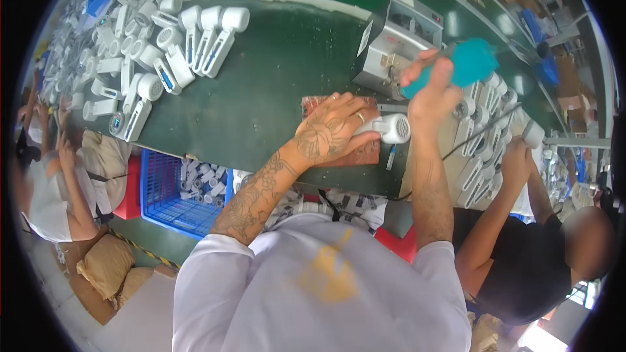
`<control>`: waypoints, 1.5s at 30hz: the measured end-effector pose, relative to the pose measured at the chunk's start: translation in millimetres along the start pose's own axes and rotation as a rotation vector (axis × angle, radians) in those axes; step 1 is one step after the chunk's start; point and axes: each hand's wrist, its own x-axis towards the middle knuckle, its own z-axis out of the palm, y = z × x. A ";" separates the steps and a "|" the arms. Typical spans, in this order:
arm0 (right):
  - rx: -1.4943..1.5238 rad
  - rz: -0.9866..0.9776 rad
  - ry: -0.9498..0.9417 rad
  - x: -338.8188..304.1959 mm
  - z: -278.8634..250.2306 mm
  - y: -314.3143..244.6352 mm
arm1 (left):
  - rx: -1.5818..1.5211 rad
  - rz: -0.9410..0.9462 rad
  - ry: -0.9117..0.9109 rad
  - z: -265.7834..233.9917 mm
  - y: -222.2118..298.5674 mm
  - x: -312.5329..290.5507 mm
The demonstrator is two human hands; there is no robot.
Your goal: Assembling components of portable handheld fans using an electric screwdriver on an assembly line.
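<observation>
My left hand [336,127] lies over a reddish-brown block [355,156] on the green bench, its fingers closed round the handle of a white handheld fan [396,129]. The fan's round grilled head sticks out to the right of the block; most of its handle is hidden under my hand. Raised to the right of it, my right hand [433,88] grips a turquoise tool [469,64] with a bulky rounded end. Motion blurs this tool, so its exact kind is unclear. A thin pen-like blue and white piece [390,156] lies just below the fan head.
A grey metal machine [398,39] stands behind my right hand. Many white fans [140,45] cover the bench's left, and more [479,137] lie at the right. A blue crate [173,189] with white parts sits below the bench edge. A co-worker [521,254] works at right; others at far left.
</observation>
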 end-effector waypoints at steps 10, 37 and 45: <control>0.069 0.004 -0.073 -32.7 -7.3 -5.5 | 0.012 -0.019 -0.009 3.8 1.9 -4.3; 0.203 0.191 0.000 -47.9 -1.0 -22.0 | -0.163 -0.011 0.114 6.1 -2.9 -7.6; 0.147 0.166 -0.061 -55.3 3.1 -25.4 | -0.119 0.048 0.171 7.9 -4.9 -9.9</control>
